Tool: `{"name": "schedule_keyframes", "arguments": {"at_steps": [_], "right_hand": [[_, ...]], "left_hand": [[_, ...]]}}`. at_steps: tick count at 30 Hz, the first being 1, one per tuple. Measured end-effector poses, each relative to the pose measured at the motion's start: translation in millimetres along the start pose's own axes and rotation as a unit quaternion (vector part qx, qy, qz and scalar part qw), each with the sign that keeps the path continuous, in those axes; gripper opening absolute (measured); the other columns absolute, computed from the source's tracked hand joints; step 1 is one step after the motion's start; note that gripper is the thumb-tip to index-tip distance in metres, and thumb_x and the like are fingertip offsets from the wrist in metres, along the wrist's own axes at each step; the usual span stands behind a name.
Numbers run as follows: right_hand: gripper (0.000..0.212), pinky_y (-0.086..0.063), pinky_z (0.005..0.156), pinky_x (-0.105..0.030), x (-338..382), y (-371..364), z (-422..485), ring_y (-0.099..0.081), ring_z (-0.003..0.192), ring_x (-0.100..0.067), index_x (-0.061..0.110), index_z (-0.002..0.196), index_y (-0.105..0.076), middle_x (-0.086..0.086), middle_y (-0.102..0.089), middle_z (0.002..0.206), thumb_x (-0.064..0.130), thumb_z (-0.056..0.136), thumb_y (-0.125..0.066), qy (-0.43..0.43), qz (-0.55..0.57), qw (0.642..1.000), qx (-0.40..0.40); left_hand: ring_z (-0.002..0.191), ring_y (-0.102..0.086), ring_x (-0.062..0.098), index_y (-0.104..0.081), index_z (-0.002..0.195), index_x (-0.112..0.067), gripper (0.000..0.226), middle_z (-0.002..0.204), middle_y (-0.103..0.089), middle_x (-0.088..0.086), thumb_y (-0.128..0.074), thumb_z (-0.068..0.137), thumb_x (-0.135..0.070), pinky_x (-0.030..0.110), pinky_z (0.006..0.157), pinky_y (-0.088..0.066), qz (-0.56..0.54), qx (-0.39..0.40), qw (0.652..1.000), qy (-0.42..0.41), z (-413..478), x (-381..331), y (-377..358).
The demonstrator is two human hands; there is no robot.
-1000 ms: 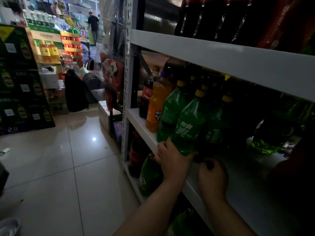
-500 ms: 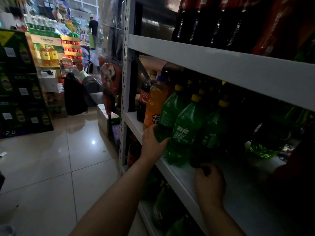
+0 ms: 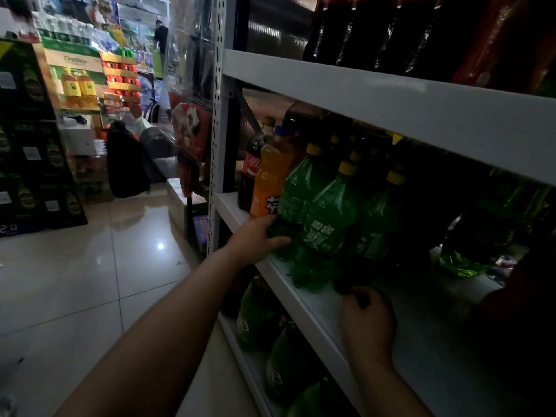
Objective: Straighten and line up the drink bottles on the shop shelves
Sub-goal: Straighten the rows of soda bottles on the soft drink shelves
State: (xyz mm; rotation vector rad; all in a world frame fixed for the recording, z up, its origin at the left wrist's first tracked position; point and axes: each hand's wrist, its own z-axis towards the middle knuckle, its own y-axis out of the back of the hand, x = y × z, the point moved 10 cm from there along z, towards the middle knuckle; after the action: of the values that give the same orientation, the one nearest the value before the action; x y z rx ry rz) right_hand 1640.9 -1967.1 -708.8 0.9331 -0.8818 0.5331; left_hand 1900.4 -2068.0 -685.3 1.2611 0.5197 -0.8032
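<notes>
scene: dim shop aisle; a middle shelf (image 3: 304,299) carries the front row of drink bottles, with an upper shelf (image 3: 391,97) close above their caps.
row, left to right: cola bottle (image 3: 251,170), orange bottle (image 3: 269,182), then three yellow-capped bottles: first green bottle (image 3: 298,200), second green bottle (image 3: 328,230) and third green bottle (image 3: 376,233). they stand packed together near the shelf's front edge; further caps behind are lost in shadow.
left grip (image 3: 255,239): grasping the first green bottle low on its body, thumb across the front, fingers reaching round the far side beside the orange bottle.
right grip (image 3: 368,323): knuckles up, fingers curled at the foot of the third green bottle; too dark to tell whether it holds the base or only rests against it.
step in hand: judged to be squaring the first green bottle into the front row, with the right side of the group steadied.
next move calls for: a small turn or slide of the held bottle until its label faces out and its base sits level with its neighbours; gentle force, since the tall bottles crowd each other and a hard shove could tip the orange bottle.
remaining work: the shadowed right part of the shelf and the lower bottles (image 3: 255,320) appear unsorted.
</notes>
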Motion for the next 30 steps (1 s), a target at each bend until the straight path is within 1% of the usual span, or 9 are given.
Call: {"name": "schedule_keyframes", "arguments": {"at_steps": [5, 9, 12, 15, 21, 23, 25, 27, 30], "right_hand": [[0.014, -0.04, 0.083, -0.029, -1.1, 0.1, 0.0, -0.056, 0.094, -0.027, 0.011, 0.089, -0.067, -0.012, -0.062, 0.1, 0.007, 0.079, -0.06, 0.005, -0.001, 1.0, 0.005], [0.012, -0.039, 0.082, -0.03, 2.2, 4.4, -1.8, -0.057, 0.093, -0.029, 0.006, 0.089, -0.068, -0.015, -0.061, 0.098, 0.005, 0.079, -0.062, 0.018, -0.015, 1.0, 0.009], [0.012, -0.034, 0.079, -0.026, 3.8, 6.2, -3.3, -0.056, 0.094, -0.031, 0.003, 0.089, -0.068, -0.017, -0.059, 0.098, 0.001, 0.079, -0.063, 0.016, -0.031, 0.999, 0.014], [0.015, -0.034, 0.081, -0.026, 6.7, 3.6, -2.3, -0.057, 0.099, -0.034, 0.0, 0.09, -0.07, -0.021, -0.059, 0.103, -0.004, 0.077, -0.064, 0.016, -0.036, 0.999, 0.025], [0.015, -0.035, 0.079, -0.03, 20.5, 9.6, 3.0, -0.062, 0.093, -0.042, -0.003, 0.08, -0.073, -0.026, -0.065, 0.096, -0.014, 0.071, -0.067, 0.048, -0.068, 0.996, -0.031], [0.012, -0.034, 0.071, -0.023, 29.7, 14.6, 0.0, -0.065, 0.078, -0.04, -0.004, 0.072, -0.072, -0.028, -0.066, 0.084, 0.0, 0.07, -0.061, 0.074, -0.07, 0.993, -0.061], [0.038, -0.034, 0.069, -0.012, 34.2, 9.6, -0.1, -0.06, 0.077, -0.031, -0.001, 0.072, -0.071, -0.024, -0.066, 0.081, 0.026, 0.068, -0.046, 0.069, -0.036, 0.996, -0.041], [0.048, -0.036, 0.07, -0.021, 32.2, 5.2, 0.8, -0.06, 0.078, -0.03, 0.0, 0.071, -0.07, -0.023, -0.066, 0.082, 0.035, 0.065, -0.038, 0.053, -0.041, 0.997, -0.031], [0.021, -0.039, 0.073, -0.028, 25.1, 1.0, 1.0, -0.065, 0.08, -0.04, -0.003, 0.071, -0.071, -0.025, -0.066, 0.085, 0.011, 0.069, -0.056, 0.008, -0.078, 0.997, -0.02]], "left_hand": [[0.102, -0.059, 0.02, -0.049, 0.12, -0.027, 0.048, 0.115, -0.061, 0.002, -0.066, 0.081, -0.048, 0.043, 0.087, -0.052, 0.182, 0.007, 0.983, -0.009, 3.3, -15.9, 12.8], [0.104, -0.058, 0.015, -0.041, 0.129, -0.031, 0.063, 0.118, -0.059, -0.004, -0.066, 0.074, -0.046, 0.039, 0.086, -0.053, -0.004, -0.142, 0.989, -0.029, -13.1, -36.0, 23.9], [0.095, -0.056, 0.002, -0.049, 0.125, -0.025, 0.053, 0.108, -0.055, -0.013, -0.059, 0.079, -0.049, 0.027, 0.079, -0.051, -0.121, -0.288, 0.949, -0.048, -24.1, -53.1, 49.7], [0.094, -0.051, -0.01, -0.052, 0.122, -0.025, 0.052, 0.1, -0.046, -0.028, -0.055, 0.082, -0.058, 0.012, 0.075, -0.043, -0.136, -0.349, 0.923, -0.091, -15.4, -80.4, 83.8], [0.079, -0.059, 0.0, -0.059, 0.093, -0.033, 0.052, 0.085, -0.061, -0.019, -0.054, 0.067, -0.077, 0.022, 0.063, -0.05, -0.005, -0.244, 0.965, -0.097, 38.4, -134.6, 108.5], [0.085, -0.062, 0.008, -0.061, 0.102, -0.026, 0.058, 0.096, -0.065, -0.011, -0.062, 0.065, -0.071, 0.031, 0.069, -0.054, 0.036, -0.2, 0.975, -0.088, 47.9, -137.9, 98.7], [0.092, -0.062, 0.014, -0.06, 0.109, -0.022, 0.053, 0.104, -0.066, -0.005, -0.073, 0.07, -0.055, 0.037, 0.076, -0.055, 0.043, -0.185, 0.979, -0.077, 54.3, -134.0, 94.8], [0.092, -0.062, 0.013, -0.062, 0.109, -0.02, 0.045, 0.103, -0.067, -0.004, -0.076, 0.073, -0.043, 0.033, 0.078, -0.053, 0.029, -0.191, 0.979, -0.069, 55.1, -131.8, 99.1], [0.091, -0.058, 0.004, -0.066, 0.108, -0.02, 0.038, 0.103, -0.067, -0.007, -0.075, 0.076, -0.038, 0.011, 0.072, -0.041, 0.011, -0.159, 0.982, -0.106, 60.0, -135.7, 101.8]]}}
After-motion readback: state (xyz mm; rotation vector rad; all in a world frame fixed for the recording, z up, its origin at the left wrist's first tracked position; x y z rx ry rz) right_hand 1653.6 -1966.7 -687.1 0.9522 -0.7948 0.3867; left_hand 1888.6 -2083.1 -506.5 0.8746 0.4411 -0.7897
